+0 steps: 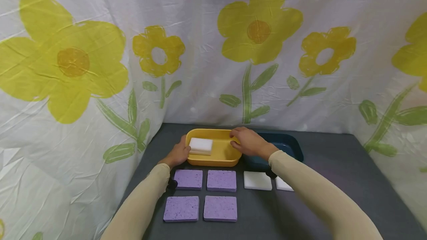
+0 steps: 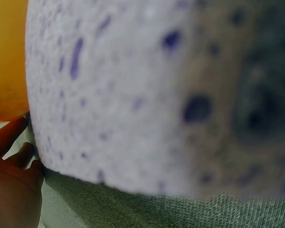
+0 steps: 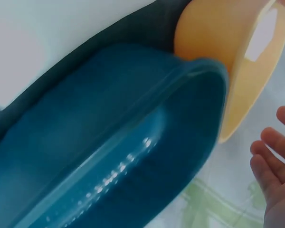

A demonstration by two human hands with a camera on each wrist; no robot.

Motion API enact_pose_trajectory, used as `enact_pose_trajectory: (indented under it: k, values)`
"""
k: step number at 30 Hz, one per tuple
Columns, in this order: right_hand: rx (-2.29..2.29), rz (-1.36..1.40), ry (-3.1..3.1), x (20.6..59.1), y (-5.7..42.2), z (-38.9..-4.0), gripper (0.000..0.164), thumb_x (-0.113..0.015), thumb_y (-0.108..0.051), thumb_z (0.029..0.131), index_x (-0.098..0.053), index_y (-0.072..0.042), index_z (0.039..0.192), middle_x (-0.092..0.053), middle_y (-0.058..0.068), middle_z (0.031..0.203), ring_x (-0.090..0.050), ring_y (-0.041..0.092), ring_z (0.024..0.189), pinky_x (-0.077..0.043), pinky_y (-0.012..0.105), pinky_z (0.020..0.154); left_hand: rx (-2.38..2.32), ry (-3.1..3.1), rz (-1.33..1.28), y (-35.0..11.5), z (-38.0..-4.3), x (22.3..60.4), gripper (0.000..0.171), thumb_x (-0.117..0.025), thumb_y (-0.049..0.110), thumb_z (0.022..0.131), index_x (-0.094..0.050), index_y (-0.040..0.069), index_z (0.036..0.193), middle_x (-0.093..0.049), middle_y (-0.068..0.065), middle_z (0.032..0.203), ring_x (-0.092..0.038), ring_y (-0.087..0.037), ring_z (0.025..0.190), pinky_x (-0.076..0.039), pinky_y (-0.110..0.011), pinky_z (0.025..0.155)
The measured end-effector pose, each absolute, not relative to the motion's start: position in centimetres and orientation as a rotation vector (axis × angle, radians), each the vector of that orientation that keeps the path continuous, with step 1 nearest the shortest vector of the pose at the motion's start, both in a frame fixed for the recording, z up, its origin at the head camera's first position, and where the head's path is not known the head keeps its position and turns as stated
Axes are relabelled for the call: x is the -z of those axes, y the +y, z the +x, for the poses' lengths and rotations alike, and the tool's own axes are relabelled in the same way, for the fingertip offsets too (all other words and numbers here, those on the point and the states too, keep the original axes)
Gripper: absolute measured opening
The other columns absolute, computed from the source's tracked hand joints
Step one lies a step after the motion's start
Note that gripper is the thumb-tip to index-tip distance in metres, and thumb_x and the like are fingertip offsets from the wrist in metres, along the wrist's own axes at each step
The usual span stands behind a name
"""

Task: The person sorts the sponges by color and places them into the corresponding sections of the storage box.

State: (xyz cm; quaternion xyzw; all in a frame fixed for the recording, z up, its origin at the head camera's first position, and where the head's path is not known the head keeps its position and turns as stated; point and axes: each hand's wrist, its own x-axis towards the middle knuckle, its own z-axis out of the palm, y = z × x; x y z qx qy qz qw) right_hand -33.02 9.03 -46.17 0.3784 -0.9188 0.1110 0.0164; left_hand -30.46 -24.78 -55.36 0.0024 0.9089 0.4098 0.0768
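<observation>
A yellow tray [image 1: 218,161] stands on the dark table with a stack of white sponges [image 1: 201,144] in its left part. My left hand [image 1: 178,155] holds the tray's left end, thumb at the rim and fingers along the outer side. In the left wrist view, those fingers [image 2: 24,154] show beside the yellow wall, and a speckled purple sponge [image 2: 109,95] fills most of the picture. Over the tray's right end is my right hand [image 1: 250,142], its fingers loosely spread with nothing between them. The right wrist view shows these fingers [image 3: 275,164] apart from the rim.
A dark blue tray [image 3: 133,114] stands against the yellow one on the right, partly under my right forearm. Several purple sponges [image 1: 221,180] lie in two rows in front, with two white sponges [image 1: 257,180] to their right. A flowered curtain [image 1: 200,95] hangs behind.
</observation>
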Motion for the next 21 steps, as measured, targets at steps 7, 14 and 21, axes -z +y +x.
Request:
enact_pose_trajectory:
  k: [7,14,21]
  values:
    - [-0.329,1.188,-2.818,45.5,11.7,-32.0,0.027,-0.070,-0.026,0.108,-0.073,-0.007,0.126,-0.073,0.010,0.126,-0.069,0.032,0.119,-0.059,0.051,0.102,-1.225,2.725,0.003,-24.7,-30.6,55.4,0.065,-0.041,0.020,0.111,-0.017,0.010,0.171,-0.052,-0.028,0.160,-0.057,-0.041,0.139,-0.037,-0.067,0.125]
    - [-0.327,1.187,-2.856,45.4,13.9,-30.2,0.026,-0.067,-0.027,0.110,-0.074,-0.009,0.128,-0.072,0.010,0.130,-0.070,0.032,0.118,-0.061,0.051,0.098,-1.249,2.707,-0.013,-24.8,-30.6,55.6,0.066,-0.042,0.020,0.112,-0.016,0.012,0.172,-0.050,-0.027,0.162,-0.055,-0.040,0.141,-0.035,-0.067,0.126]
    - [-0.337,1.173,-2.884,45.6,15.5,-28.6,0.027,-0.067,-0.029,0.110,-0.073,-0.011,0.129,-0.071,0.010,0.134,-0.069,0.032,0.123,-0.060,0.052,0.101,-1.249,2.703,-0.019,-24.9,-30.7,55.7,0.066,-0.042,0.021,0.112,-0.015,0.012,0.172,-0.050,-0.027,0.163,-0.055,-0.041,0.141,-0.034,-0.067,0.126]
